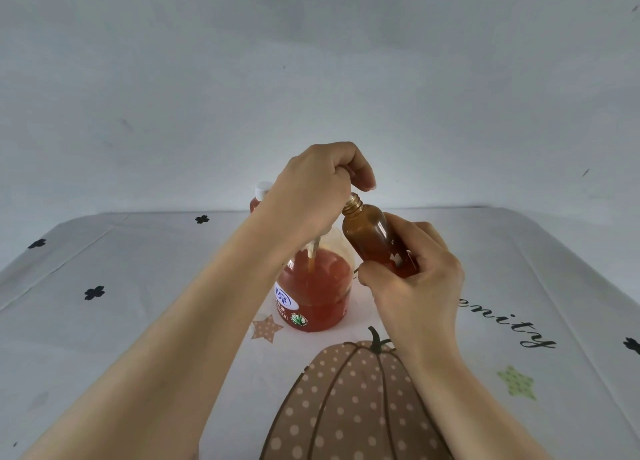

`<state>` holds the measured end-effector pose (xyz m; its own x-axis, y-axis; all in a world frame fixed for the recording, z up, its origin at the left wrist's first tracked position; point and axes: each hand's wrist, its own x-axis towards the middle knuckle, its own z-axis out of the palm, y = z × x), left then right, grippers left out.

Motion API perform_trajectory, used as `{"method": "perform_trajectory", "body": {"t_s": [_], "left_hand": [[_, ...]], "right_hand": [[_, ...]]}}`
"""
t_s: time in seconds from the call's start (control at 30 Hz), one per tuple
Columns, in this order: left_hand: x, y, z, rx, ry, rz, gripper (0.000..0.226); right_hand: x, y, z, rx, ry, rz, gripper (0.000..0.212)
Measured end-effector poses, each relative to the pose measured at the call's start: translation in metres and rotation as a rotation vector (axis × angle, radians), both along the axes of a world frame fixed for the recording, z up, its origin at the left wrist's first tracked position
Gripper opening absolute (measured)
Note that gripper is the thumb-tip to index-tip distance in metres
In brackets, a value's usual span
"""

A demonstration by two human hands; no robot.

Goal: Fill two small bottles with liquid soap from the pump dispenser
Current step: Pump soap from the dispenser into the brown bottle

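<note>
Dispenser [315, 286] stands upright at mid-bench [138, 286], holding red soap to roughly half its height. Left hand [311, 189] sits on top of it, fingers curled down over the pump head (the head itself is hidden). Right hand [415, 286] holds an uncapped amber bottle [370, 237] by its lower body, fingers wrapped round it. The bottle is raised off the bench and tilted left, its threaded mouth just beneath the left fingertips. Second bottle [261, 192], white-capped, stands behind the left hand, mostly hidden.
</note>
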<state>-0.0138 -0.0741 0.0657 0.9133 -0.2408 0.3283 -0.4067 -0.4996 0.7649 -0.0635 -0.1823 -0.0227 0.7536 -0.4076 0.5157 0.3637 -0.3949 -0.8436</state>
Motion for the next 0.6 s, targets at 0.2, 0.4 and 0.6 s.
{"method": "perform_trajectory", "body": {"t_s": [0.2,0.4,0.6], "left_hand": [[0.0039,-0.0005,0.0004,-0.105,-0.01,0.028,0.044],[0.0061,0.0003,0.0027,-0.341,0.034,0.025,0.042],[0.0041,0.0027,0.006,-0.562,0.214,-0.078,0.037]], "right_hand": [[0.0001,0.0028,0.0044,-0.013,-0.034,0.007,0.034],[-0.0019,0.0041,0.0072,-0.051,-0.087,0.019,0.037],[-0.003,0.003,0.0071,-0.047,-0.089,0.031,0.041]]}}
